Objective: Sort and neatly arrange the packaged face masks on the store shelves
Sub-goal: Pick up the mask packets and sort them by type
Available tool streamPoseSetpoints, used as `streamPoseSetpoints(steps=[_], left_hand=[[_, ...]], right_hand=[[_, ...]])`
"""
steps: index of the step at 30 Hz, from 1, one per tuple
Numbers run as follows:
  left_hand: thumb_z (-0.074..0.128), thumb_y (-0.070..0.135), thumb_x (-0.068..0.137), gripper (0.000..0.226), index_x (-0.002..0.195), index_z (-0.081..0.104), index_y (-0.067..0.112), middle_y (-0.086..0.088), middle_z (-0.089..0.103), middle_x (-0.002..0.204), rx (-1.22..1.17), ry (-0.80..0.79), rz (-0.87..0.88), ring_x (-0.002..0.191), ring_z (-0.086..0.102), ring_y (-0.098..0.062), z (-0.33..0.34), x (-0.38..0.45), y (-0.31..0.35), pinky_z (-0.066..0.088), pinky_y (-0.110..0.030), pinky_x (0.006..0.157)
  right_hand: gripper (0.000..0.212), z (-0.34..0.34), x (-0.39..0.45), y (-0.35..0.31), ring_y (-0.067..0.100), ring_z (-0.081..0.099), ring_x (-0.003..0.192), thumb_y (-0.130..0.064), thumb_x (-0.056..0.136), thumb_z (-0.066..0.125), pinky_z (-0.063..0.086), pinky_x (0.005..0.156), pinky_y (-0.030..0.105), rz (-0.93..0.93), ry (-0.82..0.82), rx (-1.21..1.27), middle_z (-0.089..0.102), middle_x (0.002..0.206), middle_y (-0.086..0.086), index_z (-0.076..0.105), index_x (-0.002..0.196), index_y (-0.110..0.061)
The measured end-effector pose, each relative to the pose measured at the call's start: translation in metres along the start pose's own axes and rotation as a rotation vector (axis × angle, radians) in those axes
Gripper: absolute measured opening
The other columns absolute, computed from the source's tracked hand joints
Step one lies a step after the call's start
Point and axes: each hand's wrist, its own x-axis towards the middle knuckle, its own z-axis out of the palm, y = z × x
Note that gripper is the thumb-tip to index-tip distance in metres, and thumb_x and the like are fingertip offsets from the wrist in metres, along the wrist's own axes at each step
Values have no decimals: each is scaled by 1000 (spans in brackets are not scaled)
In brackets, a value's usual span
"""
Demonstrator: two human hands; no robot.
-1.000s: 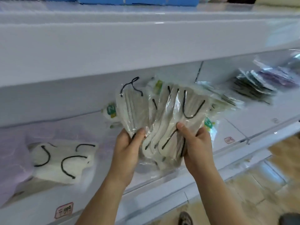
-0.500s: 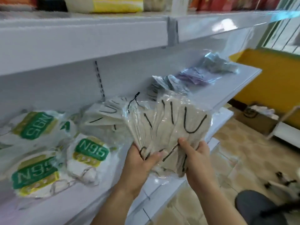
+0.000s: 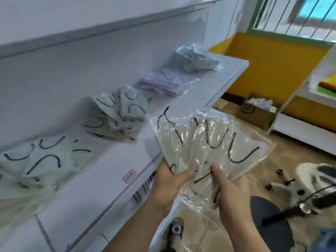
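Readable text was scarce: a cardboard box [image 3: 258,113] on the floor carried a dark round "SF" logo, and a small red-bordered price tag [image 3: 129,176] sat on the white shelf [image 3: 112,171] front edge, its writing too blurred for me to read. No brand was legible on the mask packets themselves.

I had a fanned stack of beige masks [image 3: 209,148] in clear plastic wrappers, black ear loops showing, held out in front of the shelf edge and not touching it. My left hand [image 3: 170,184] gripped the fan's lower left corner, thumb curled over the front of the packets, fingers behind. My right hand [image 3: 230,191] gripped the lower right part, thumb pressed on the front near a black loop, fingers wrapped under. The fan spread up and to the right from both hands.

On the shelf, four piles lay in a row, well apart from each other: pale green masks [image 3: 36,160] with black loops at the left, grey-green masks [image 3: 118,113] next, lilac masks [image 3: 167,82] beyond, and light blue masks [image 3: 196,58] near the far shelf end. The held fan sat nearest the grey-green pile, just to its right.

A yellow wall [image 3: 272,70] and a barred window [image 3: 300,15] stood behind.
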Motion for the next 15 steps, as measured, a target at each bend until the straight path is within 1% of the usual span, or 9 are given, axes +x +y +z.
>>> streamPoseSetpoints(steps=[2, 4, 7, 10, 11, 13, 14, 15], left_hand=[[86, 2, 74, 56, 126, 66, 10, -13, 76, 115, -17, -46, 4, 110, 72, -33, 26, 34, -4, 57, -49, 95], [82, -3, 79, 52, 127, 65, 9, -12, 76, 116, -32, -77, 18, 110, 72, -33, 52, 70, -4, 58, -46, 93], [77, -3, 85, 52, 133, 61, 9, -12, 74, 121, -51, -104, 11, 114, 71, -31, 86, 119, 0, 55, -49, 99], [68, -4, 91, 43, 130, 61, 12, -12, 75, 119, -152, -76, -4, 112, 71, -31, 112, 154, 10, 54, -51, 99], [63, -3, 94, 38, 128, 63, 14, -12, 75, 117, -199, -51, -16, 110, 72, -32, 117, 164, 15, 55, -52, 98], [56, -1, 97, 30, 119, 67, 15, -13, 77, 110, -246, 55, -40, 102, 74, -32, 112, 177, 25, 58, -50, 90], [57, 2, 96, 23, 111, 70, 15, -10, 78, 103, -234, 138, -33, 96, 75, -30, 103, 181, 33, 59, -47, 86], [60, 6, 94, 15, 98, 71, 15, -4, 77, 93, -191, 236, -2, 89, 73, -28, 91, 185, 42, 57, -43, 81]], right_hand=[[14, -9, 33, -5, 30, 76, 98, -6, 96, 68, 59, 86, 45, -5, 73, 19, 79, 101, 11, 71, 109, -7], [14, -14, 68, -17, 29, 76, 98, -4, 95, 67, 59, 85, 44, -20, 89, 27, 79, 102, 11, 72, 108, -8], [14, -21, 118, -36, 29, 77, 96, -4, 94, 69, 60, 84, 44, -3, 93, -8, 79, 101, 13, 74, 107, -5], [14, -23, 163, -53, 26, 77, 91, -8, 94, 71, 61, 78, 42, -41, 105, -58, 80, 98, 9, 74, 106, -3], [12, -19, 177, -56, 25, 77, 87, -9, 94, 71, 61, 75, 41, -65, 107, -82, 79, 95, 9, 74, 103, -1], [17, -4, 201, -54, 26, 74, 75, -12, 95, 71, 57, 66, 37, -81, 90, -151, 77, 85, 11, 70, 95, 5], [16, 8, 211, -49, 26, 74, 75, -12, 95, 71, 56, 63, 36, -77, 59, -169, 77, 85, 12, 70, 95, 4], [13, 23, 220, -45, 27, 75, 77, -11, 95, 71, 57, 64, 35, -66, 14, -173, 77, 87, 14, 71, 97, 2]])
